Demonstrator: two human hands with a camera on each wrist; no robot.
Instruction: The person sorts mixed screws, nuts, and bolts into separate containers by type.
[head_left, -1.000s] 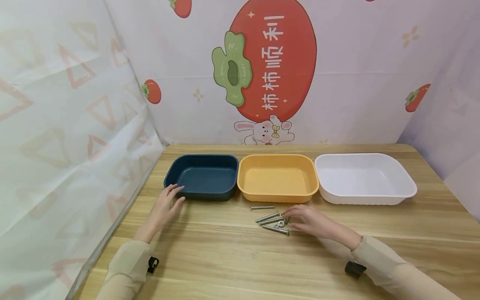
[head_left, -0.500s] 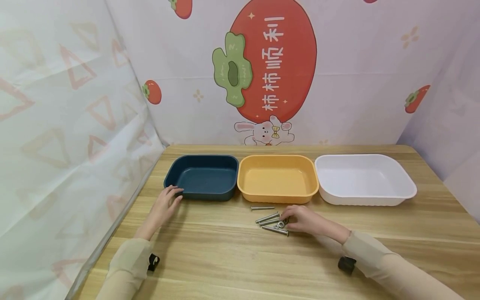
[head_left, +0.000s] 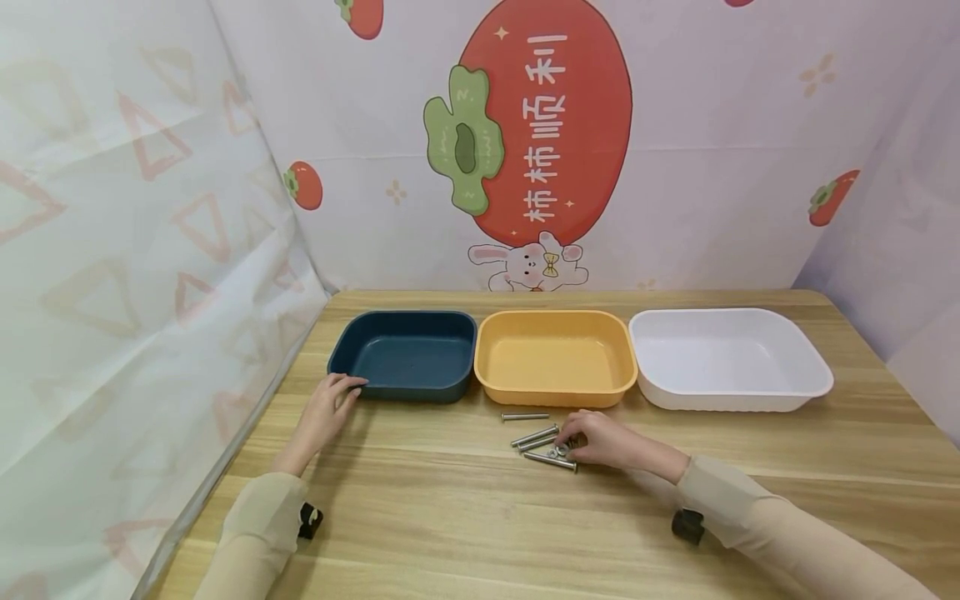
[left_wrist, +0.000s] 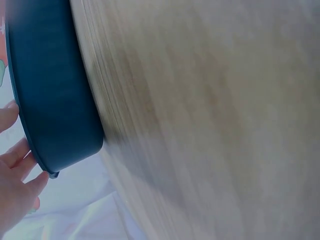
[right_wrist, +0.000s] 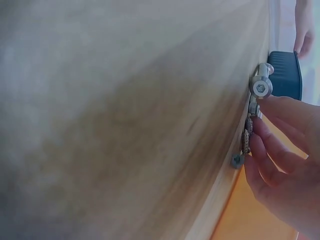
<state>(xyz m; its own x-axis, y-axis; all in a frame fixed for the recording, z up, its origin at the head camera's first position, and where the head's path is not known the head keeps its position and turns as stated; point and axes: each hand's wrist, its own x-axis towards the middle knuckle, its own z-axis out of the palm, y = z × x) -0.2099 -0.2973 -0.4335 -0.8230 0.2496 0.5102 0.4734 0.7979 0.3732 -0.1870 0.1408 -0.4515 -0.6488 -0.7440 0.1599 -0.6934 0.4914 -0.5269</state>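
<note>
My right hand (head_left: 600, 439) reaches down over a small pile of metal hardware on the wooden table, fingers bent. Its fingertips lie right at a nut (head_left: 562, 450) and some brass-toned small pieces (right_wrist: 246, 135); I cannot tell whether it pinches one. Silver bolts (head_left: 550, 461) lie to the left of that hand, and a lone bolt (head_left: 525, 416) lies farther back. A bolt's socket head (right_wrist: 261, 87) shows beside the thumb in the right wrist view. At the near left corner of the dark blue bin (head_left: 408, 392), my left hand (head_left: 327, 410) touches the rim with its fingertips.
Beside the blue bin stand a yellow bin (head_left: 557, 398) and a white bin (head_left: 735, 402), in a row along the table's back. Printed cloth hangs behind and at both sides. Wooden tabletop (head_left: 465, 525) stretches toward the front.
My right hand has moved a little left over the pile, and its fingers have drawn closer together around the nuts. My left fingertips have settled lower onto the blue bin's rim.
</note>
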